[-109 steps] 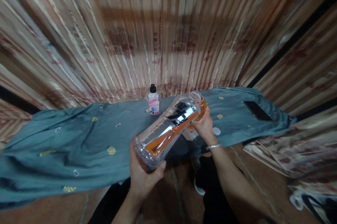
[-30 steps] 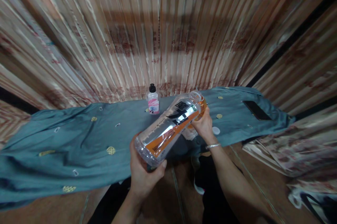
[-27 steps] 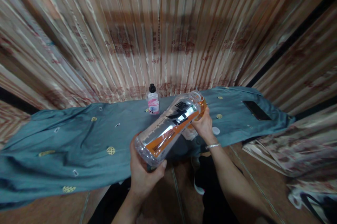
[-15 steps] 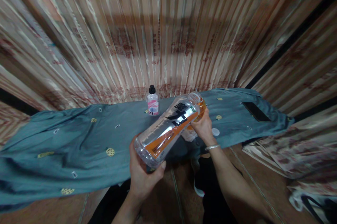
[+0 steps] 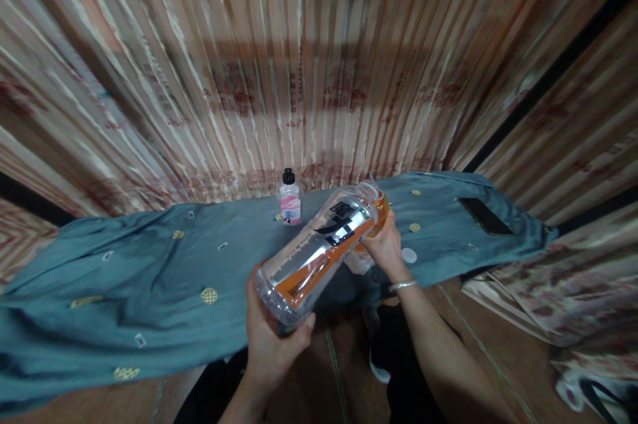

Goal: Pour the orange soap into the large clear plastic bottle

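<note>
A large clear plastic bottle (image 5: 319, 251) with an orange, black and silver label lies tilted in the air, its neck up to the right. My left hand (image 5: 272, 344) is wrapped round its base from below. Close by the neck, my right hand (image 5: 387, 248) is closed round a second clear bottle (image 5: 383, 206) with orange on it, partly hidden behind the large one. The two bottles' mouths are close together; I cannot tell whether they touch. A white round cap (image 5: 409, 256) lies on the cloth just right of my right hand.
A small clear bottle (image 5: 290, 201) with a black cap and pink label stands on the blue-green cloth (image 5: 164, 264). A dark phone (image 5: 483, 216) lies at the right end. Striped curtains (image 5: 299, 78) hang behind. A white bag (image 5: 593, 391) sits at lower right.
The view has shifted a little, so everything sits slightly lower. Both hands keep their grip, and the large bottle's tilt looks about the same.
</note>
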Demonstrator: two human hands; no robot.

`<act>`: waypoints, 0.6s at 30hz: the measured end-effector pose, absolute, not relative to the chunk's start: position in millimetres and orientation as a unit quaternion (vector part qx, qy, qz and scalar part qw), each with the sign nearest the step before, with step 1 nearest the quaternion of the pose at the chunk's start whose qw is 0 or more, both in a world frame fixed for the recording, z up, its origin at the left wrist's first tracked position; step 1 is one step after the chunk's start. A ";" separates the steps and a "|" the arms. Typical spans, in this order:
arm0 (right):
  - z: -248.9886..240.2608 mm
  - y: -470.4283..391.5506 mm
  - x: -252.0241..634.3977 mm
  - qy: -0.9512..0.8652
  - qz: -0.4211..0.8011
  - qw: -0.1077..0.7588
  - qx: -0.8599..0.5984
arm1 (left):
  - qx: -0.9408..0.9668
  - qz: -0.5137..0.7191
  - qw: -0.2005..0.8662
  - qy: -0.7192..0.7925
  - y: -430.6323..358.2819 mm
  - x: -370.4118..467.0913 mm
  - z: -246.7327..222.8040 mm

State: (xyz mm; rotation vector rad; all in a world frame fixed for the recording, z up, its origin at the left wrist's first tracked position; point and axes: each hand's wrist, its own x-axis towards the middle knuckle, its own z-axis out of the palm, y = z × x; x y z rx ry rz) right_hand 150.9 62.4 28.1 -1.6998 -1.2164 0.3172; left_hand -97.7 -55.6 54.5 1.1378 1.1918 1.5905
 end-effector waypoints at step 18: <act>28.1 60.8 148.2 -0.505 0.107 0.494 -0.700 | 0.449 0.640 0.412 0.469 -54.3 -97.7 51.0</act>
